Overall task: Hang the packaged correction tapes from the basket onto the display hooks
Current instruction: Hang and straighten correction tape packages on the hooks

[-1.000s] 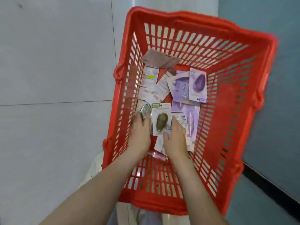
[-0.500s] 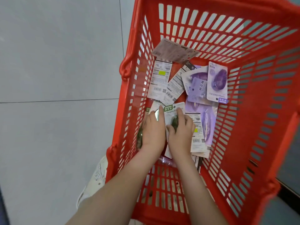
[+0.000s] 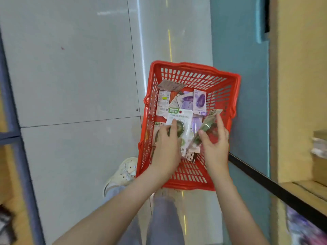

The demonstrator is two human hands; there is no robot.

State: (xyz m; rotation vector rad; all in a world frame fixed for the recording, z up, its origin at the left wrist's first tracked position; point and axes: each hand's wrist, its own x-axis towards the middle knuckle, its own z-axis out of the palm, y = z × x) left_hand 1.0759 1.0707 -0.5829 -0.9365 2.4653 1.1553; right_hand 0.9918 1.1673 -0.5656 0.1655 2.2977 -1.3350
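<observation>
Over the red basket, a green correction tape pack is pinched by the left hand and another pack by the right hand; the light, stiff, slippery cards seem best taken by their edges.

You look down into the red basket on the grey floor. Your left hand grips a green correction tape pack face up above the basket's near-left part. Your right hand pinches a second green pack, tilted edge-on, over its near-right part. Purple packs lie toward the basket's far end.
</observation>
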